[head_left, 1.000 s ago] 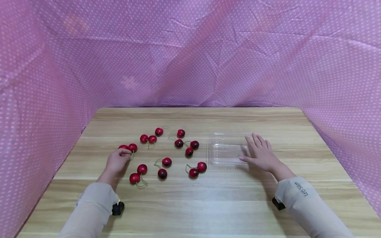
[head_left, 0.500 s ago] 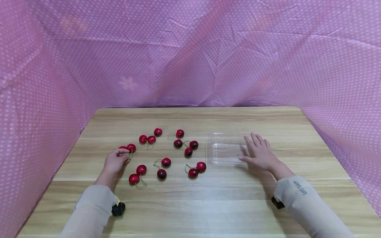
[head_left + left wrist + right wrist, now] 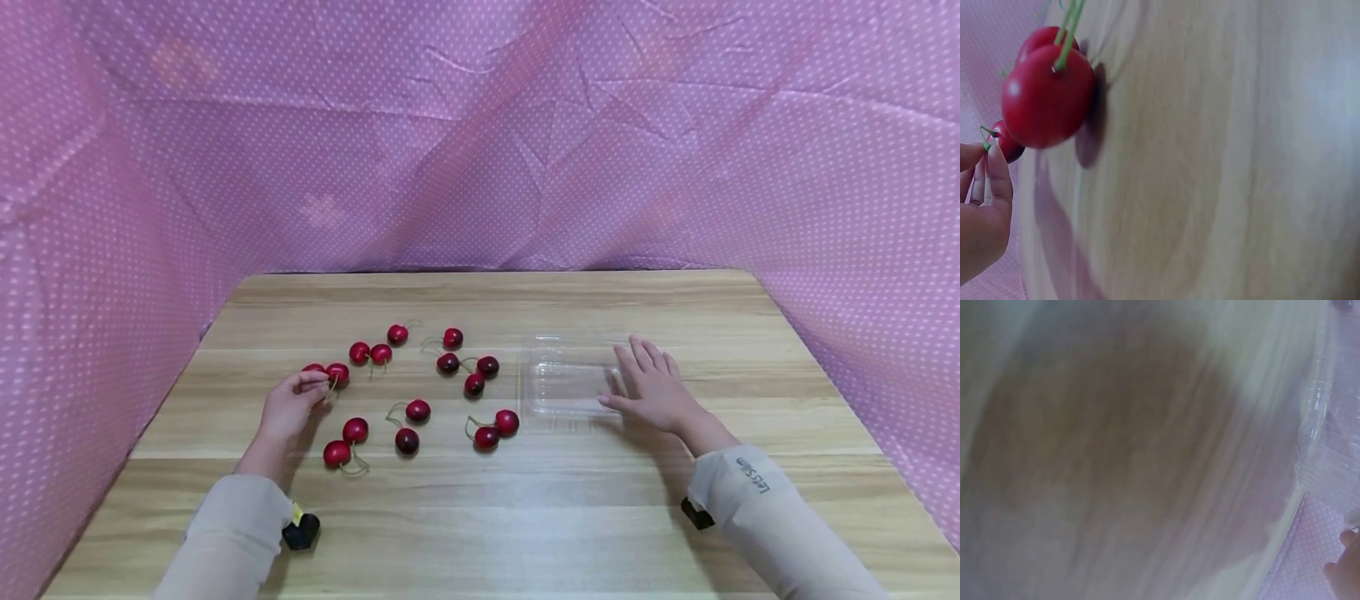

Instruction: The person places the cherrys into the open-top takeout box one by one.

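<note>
At the left of the table in the head view, my left hand (image 3: 291, 404) pinches the thin green stem of a pair of red cherries (image 3: 337, 375). Thumb and fingertips close on that stem (image 3: 987, 145) in the left wrist view, with a red cherry (image 3: 1008, 141) just beyond them. My right hand (image 3: 651, 387) lies with spread, straight fingers over the right side of a clear plastic box (image 3: 558, 411). Only a few fingertips show beside the ribbed box wall (image 3: 1329, 450) in the right wrist view.
Several more cherries lie on the wooden table (image 3: 570, 517), among them a near-left pair (image 3: 337, 453), a middle pair (image 3: 417, 410), a pair (image 3: 506, 422) near the box and a back one (image 3: 397, 334). Pink dotted cloth (image 3: 480, 150) surrounds the table.
My left hand shifts slightly, and the pinched cherries move a little to the right. The right hand stays on the box. The head view tilts very slightly.
</note>
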`<state>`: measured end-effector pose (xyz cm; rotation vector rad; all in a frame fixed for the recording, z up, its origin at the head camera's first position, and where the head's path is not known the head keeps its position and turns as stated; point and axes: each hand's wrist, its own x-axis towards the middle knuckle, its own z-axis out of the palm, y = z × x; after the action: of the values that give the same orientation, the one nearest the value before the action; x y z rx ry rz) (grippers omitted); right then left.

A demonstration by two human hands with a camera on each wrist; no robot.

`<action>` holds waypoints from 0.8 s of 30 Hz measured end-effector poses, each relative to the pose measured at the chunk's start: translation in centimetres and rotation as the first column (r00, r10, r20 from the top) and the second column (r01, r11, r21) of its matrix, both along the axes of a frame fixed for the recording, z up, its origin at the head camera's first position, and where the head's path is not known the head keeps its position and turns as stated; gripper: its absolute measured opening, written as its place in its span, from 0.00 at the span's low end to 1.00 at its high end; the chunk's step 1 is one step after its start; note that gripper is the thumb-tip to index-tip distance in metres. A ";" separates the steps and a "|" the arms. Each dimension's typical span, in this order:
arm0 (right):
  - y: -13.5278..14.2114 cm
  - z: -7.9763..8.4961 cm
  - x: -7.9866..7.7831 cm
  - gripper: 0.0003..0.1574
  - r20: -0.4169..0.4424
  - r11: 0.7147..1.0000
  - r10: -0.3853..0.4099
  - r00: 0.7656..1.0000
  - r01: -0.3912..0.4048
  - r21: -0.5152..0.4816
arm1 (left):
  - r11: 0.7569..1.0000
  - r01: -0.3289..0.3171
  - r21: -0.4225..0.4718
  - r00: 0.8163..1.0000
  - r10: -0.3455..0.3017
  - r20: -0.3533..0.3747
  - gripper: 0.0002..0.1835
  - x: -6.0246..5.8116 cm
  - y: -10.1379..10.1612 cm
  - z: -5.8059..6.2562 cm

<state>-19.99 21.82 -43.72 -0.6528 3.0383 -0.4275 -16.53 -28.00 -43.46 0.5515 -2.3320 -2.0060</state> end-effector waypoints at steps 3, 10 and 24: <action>0.0 0.0 0.0 0.57 0.003 1.000 -0.003 1.000 0.003 -0.003 | 1.000 0.000 -0.018 1.000 0.000 -0.007 0.10 0.0 0.2 0.2; -0.1 0.2 0.1 0.57 0.011 1.000 -0.006 1.000 0.006 -0.003 | 0.996 0.066 -0.057 0.996 -0.069 -0.048 0.14 0.4 1.2 1.4; -0.2 0.5 0.3 0.56 0.005 1.000 -0.010 1.000 0.010 -0.007 | 0.994 0.096 0.058 0.988 -0.088 -0.125 0.20 -2.8 0.5 -3.9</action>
<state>-19.72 21.58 -43.25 -0.6364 3.0375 -0.4394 -19.28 -27.54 -47.39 0.3177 -2.2684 -2.0945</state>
